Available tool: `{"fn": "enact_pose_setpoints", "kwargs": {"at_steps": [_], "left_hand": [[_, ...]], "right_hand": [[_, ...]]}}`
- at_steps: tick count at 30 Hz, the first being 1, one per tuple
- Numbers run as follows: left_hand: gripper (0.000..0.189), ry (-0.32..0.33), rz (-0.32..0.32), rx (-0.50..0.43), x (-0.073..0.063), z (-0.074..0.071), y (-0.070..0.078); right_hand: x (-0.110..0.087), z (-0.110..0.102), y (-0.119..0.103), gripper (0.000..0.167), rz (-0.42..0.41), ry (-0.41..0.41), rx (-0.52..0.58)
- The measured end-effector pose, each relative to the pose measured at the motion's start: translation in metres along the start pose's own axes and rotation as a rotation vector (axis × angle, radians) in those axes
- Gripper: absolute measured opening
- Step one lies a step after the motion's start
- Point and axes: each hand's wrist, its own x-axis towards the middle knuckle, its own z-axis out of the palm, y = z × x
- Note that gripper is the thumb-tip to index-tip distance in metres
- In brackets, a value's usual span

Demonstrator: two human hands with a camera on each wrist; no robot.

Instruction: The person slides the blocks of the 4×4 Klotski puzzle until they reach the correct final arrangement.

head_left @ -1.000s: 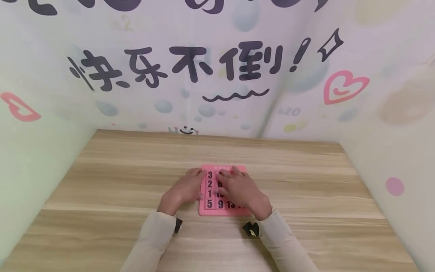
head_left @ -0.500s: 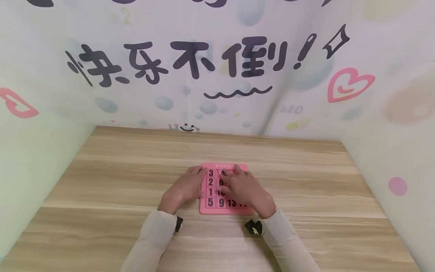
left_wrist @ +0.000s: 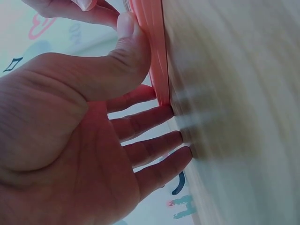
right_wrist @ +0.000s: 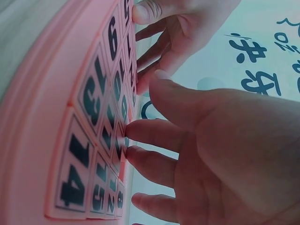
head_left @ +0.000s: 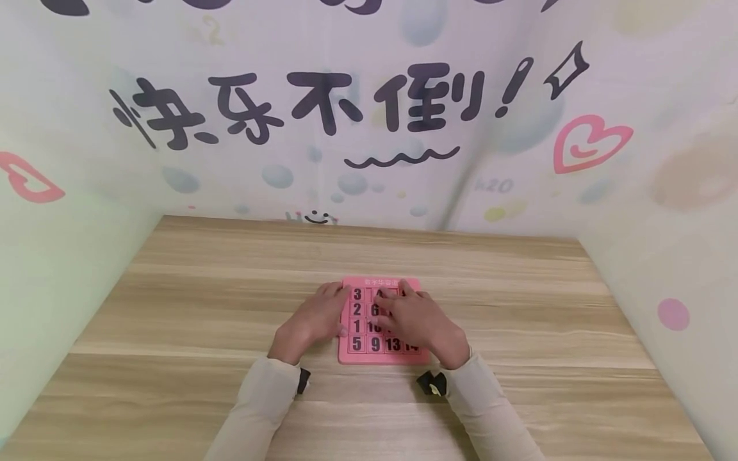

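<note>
A pink number slide puzzle (head_left: 380,360) lies flat on the wooden table, its black-numbered tiles in rows inside a raised frame. My left hand (head_left: 311,320) rests along the frame's left side. In the left wrist view, its thumb (left_wrist: 129,51) touches the puzzle's pink edge (left_wrist: 158,56), while the straight fingers (left_wrist: 152,147) reach down to the table. Over the upper right tiles lies my right hand (head_left: 418,320), hiding several numbers. The right wrist view shows its loosely bent fingers (right_wrist: 154,133) with tips at the tiles and the thumb (right_wrist: 176,96) apart. Tile 14 (right_wrist: 75,168) sits at the near corner.
The wooden table (head_left: 202,275) extends around the puzzle. A printed cloth wall (head_left: 323,179) with dark lettering stands behind it, and pale walls close off both sides. A black wrist strap (head_left: 432,383) shows at the right sleeve.
The right hand has shifted slightly right over the puzzle, uncovering more of tiles 4 and 14. The left hand keeps its place at the frame. The head view has tilted a little.
</note>
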Motion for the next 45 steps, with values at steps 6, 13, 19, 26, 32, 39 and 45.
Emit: {"fn": "enact_pose_setpoints", "kwargs": {"at_steps": [6, 13, 19, 26, 32, 39, 45], "left_hand": [[0.081, 0.005, -0.002, -0.016, -0.001, 0.0, 0.0], [0.079, 0.008, 0.005, -0.009, -0.003, 0.0, 0.0], [0.079, 0.012, 0.007, -0.009, -0.003, 0.0, 0.0], [0.08, 0.017, 0.012, -0.001, -0.003, -0.001, 0.0], [0.081, 0.011, 0.011, -0.005, -0.003, -0.001, 0.0], [0.081, 0.013, 0.019, -0.004, -0.003, -0.001, 0.0], [0.08, 0.009, 0.016, 0.005, -0.003, -0.001, 0.0]], "right_hand": [[0.0, -0.001, 0.0, 0.053, 0.027, -0.019, 0.007], [-0.001, -0.004, 0.001, 0.051, 0.039, -0.043, 0.017], [-0.002, -0.005, 0.004, 0.052, 0.027, -0.045, 0.017], [-0.003, -0.006, 0.006, 0.051, 0.013, -0.036, 0.026], [-0.004, -0.007, 0.006, 0.052, 0.032, -0.031, 0.017], [-0.005, -0.007, 0.005, 0.053, 0.051, -0.022, 0.004], [0.0, -0.001, -0.009, 0.058, -0.017, 0.074, 0.039]]}}
